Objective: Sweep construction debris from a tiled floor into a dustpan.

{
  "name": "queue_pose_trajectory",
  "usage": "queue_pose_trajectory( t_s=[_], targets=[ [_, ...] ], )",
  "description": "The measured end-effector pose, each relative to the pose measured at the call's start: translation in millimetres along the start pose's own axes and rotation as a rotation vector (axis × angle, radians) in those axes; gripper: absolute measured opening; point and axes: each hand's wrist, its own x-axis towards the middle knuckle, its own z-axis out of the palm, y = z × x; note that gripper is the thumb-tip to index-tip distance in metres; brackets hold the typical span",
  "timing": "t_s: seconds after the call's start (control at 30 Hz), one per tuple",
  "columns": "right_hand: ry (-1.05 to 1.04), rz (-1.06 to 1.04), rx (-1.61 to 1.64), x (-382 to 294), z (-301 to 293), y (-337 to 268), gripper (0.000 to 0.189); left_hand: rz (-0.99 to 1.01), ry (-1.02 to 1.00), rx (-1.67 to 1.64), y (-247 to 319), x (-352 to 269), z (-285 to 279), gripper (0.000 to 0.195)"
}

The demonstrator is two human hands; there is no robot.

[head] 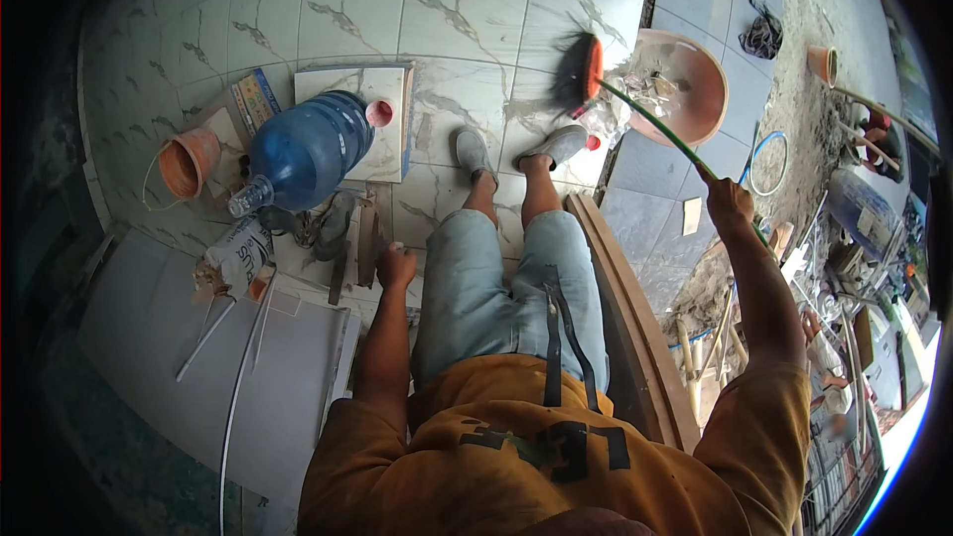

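My right hand [730,202] grips the green handle [655,123] of a broom. The broom's orange head [593,68] has dark bristles and lies over the marble-patterned tile floor [461,22], ahead of my right foot. Beside it, a heap of crumpled plastic and scraps [607,117] spreads at the floor's edge. A wide terracotta-coloured basin [711,100] just beyond holds dusty debris. My left hand [397,266] hangs at my left side with curled fingers; nothing is plainly visible in it. A small red cup-like thing [593,142] sits by my right shoe.
A blue water jug [313,149] lies on its side against stacked tiles [387,156], near an orange bucket [190,164] and sandals [335,227]. A wooden door frame [633,313] stands close on my right. Outside are grey paving [640,193], a black bag [761,33] and other people [830,365].
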Motion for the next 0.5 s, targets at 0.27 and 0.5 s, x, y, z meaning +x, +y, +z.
queue_pose_trajectory(
  t_s=[0.27, 0.5],
  targets=[
    [0.084, 0.168, -0.027, -41.8, -11.6, 31.9, 0.052, -0.034, 0.038, 0.007, -39.8, 12.7, -21.3, 0.047],
    [0.297, -0.021, 0.453, -107.3, -59.3, -73.9, 0.040, 0.004, -0.069, 0.000, -55.5, 26.4, 9.3, 0.046]
  ],
)
